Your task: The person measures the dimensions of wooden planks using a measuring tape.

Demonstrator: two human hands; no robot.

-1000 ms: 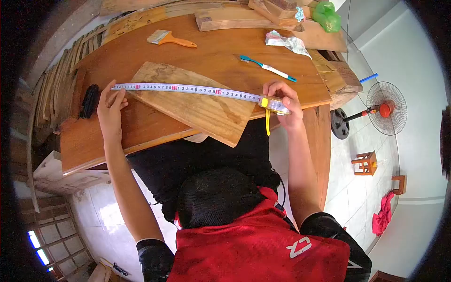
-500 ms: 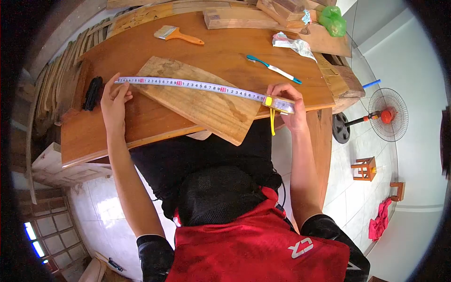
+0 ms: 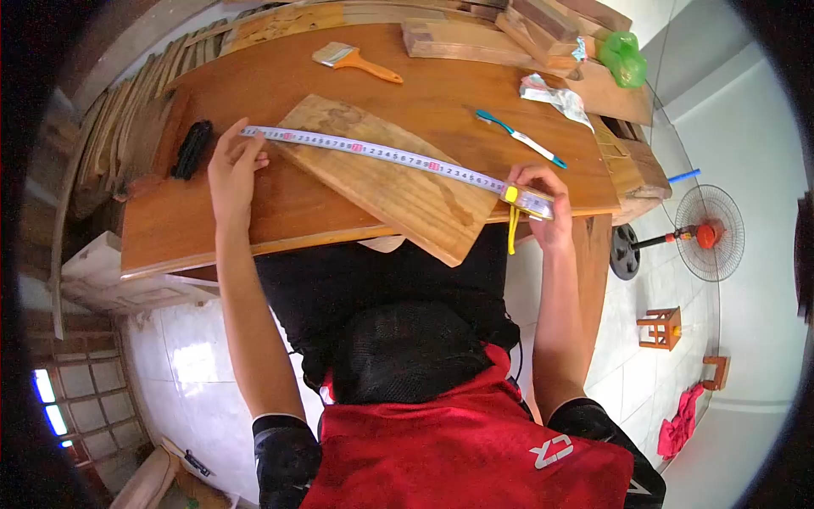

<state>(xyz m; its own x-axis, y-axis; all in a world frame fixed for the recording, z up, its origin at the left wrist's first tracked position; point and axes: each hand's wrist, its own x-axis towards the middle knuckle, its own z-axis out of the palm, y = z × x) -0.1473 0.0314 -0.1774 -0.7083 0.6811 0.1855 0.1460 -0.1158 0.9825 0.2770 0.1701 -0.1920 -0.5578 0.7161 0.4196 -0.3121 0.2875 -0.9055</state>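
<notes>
Head view: nearest, above the red shirt (image 3: 475,450), the right hand (image 3: 547,208) is curled around the case of a tape measure (image 3: 527,202), which has a yellow strap (image 3: 513,231) hanging from it. The left hand (image 3: 233,174) is partly closed, thumb and fingertips pinching the far end of the drawn-out blade (image 3: 373,153). That blade runs across a wooden board (image 3: 386,182), between the two hands; whether it touches the wood cannot be told. The board lies slanted on the table (image 3: 297,225), its lower corner sticking out over the near edge, and the case is just beside its right end.

Left of the left hand is a black object (image 3: 192,150). Farther back lie a paintbrush (image 3: 356,62), a teal-and-white brush (image 3: 520,137) and crumpled paper (image 3: 553,95), then wood pieces (image 3: 466,42) and a green bag (image 3: 623,61).

Compared with half a second earlier, the table and its things sit farther right in view; both grips look the same.
</notes>
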